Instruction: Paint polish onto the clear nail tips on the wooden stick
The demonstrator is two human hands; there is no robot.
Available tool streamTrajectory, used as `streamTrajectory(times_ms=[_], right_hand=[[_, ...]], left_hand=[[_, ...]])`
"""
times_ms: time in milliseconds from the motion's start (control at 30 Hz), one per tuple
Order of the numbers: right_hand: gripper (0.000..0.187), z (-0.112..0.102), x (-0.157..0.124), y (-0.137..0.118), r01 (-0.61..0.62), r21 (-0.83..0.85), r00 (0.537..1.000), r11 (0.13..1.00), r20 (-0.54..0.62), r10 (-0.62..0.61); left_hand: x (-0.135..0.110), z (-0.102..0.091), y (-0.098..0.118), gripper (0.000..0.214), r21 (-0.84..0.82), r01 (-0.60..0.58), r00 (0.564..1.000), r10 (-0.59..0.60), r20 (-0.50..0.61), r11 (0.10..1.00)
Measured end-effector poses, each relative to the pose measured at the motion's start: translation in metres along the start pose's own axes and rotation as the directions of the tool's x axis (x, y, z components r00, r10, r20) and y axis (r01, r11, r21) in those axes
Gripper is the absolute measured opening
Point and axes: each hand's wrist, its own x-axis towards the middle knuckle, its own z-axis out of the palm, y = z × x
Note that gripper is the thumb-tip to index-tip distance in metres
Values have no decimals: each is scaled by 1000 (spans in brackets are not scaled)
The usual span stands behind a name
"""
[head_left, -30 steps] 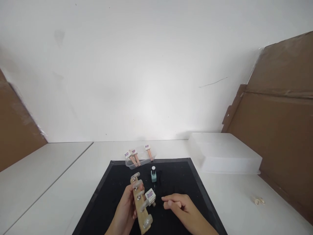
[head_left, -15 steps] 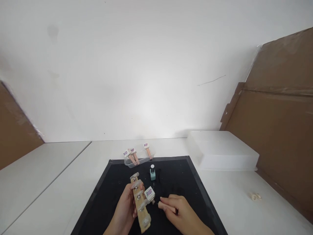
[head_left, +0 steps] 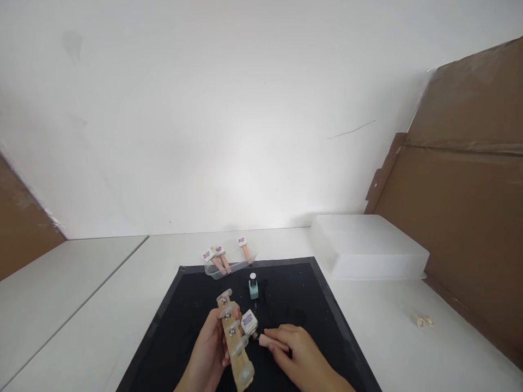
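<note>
My left hand [head_left: 208, 343] is closed around a pale wooden strip [head_left: 236, 354] that carries several clear nail tips on round metal studs. Beside the strip, by the fingers of that hand, is a small white square nail polish bottle [head_left: 249, 320] with a purple label; its neck shows without a cap. My right hand [head_left: 298, 351] pinches a pink nail polish cap [head_left: 272, 342], its end close to the bottle's neck. Whether the brush touches the bottle I cannot tell. Farther back, a mint green nail polish bottle [head_left: 254, 289] with a black and white top stands upright.
The black mat [head_left: 196, 294] lies under my hands. At its far edge a clear tray [head_left: 235, 261] holds three pink-capped bottles [head_left: 220, 261]. A white translucent box [head_left: 371, 247] stands at the right, with small cream rings [head_left: 421, 321] nearer me. Cardboard [head_left: 461, 174] borders the right side.
My right hand has moved slightly left with the pink cap, bringing it nearer the white bottle's neck. The whole view has shifted a little; my left hand keeps its hold on the strip.
</note>
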Motion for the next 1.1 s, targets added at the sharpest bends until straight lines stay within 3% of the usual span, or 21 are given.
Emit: streamTrajectory(times_ms=[367,633,1100], right_hand=[[24,-16,2,-7,-116,163,993,980,50,109],[26,-26,5,-2,-303,263,952,916,136,276],[26,-11,4,1,-161,174,987,971,28,159]], left_hand=[[5,-2,-5,24,30,9,1000,-9,-4,1000],[9,-1,-8,25,76,43,999,-43,-13,996],[10,-1,-9,31,97,74,997,-74,-5,993]])
